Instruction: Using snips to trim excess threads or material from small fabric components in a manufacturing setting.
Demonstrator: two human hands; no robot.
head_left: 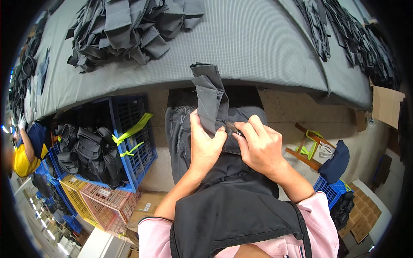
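Observation:
Over my lap, my left hand pinches a folded dark grey fabric piece near its lower end. The piece stands up from my fingers toward the table edge, and loose threads show on it. Close by on the right, my right hand is closed around small thread snips. Their blades point left at the bottom of the fabric, by my left fingertips; whether they touch it I cannot tell. Most of the snips is hidden in my fingers. Cut thread ends lie on the black apron over my legs.
Ahead is a table under grey cloth. A heap of grey fabric pieces lies on it, with more strips at right. A blue crate of black bags stands left, a wooden stool right. Another person is far left.

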